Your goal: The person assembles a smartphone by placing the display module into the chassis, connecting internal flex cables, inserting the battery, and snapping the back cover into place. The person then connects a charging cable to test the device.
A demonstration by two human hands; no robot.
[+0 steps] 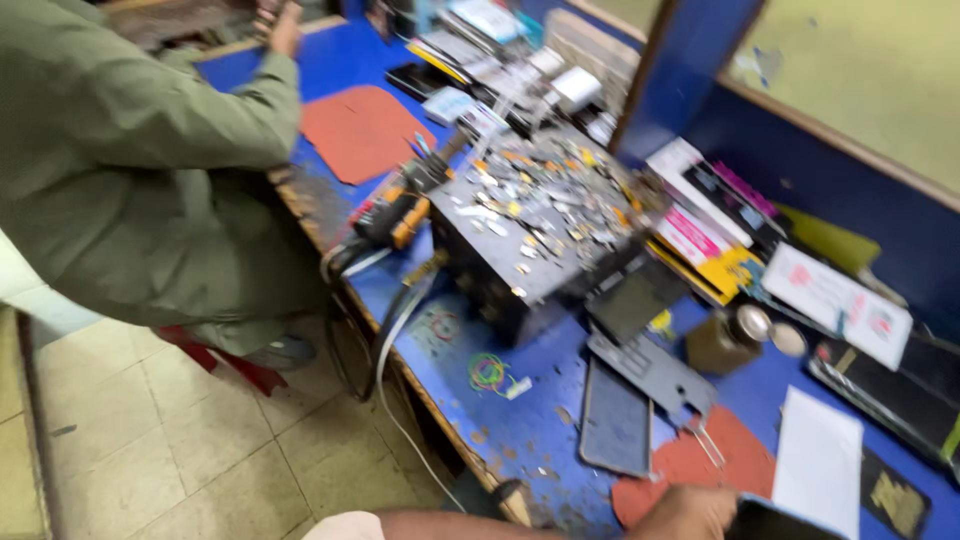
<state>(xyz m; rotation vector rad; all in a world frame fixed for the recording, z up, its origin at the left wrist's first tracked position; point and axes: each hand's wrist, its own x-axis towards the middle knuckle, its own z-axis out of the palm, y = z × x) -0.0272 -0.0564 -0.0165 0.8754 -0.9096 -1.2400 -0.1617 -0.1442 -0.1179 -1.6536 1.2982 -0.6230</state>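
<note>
Down at the bottom edge we've got a dark phone, only its top corner poking into view, flat and glossy black. It sits right against our hand, which comes in along the lower edge with the forearm stretched out behind it; whether the fingers wrap the phone we can't tell. Just above lies a red mat, rounded at the corners, flat on the blue tabletop. A pair of thin metal tweezers rests on the mat, tips pointing down toward us.
</note>
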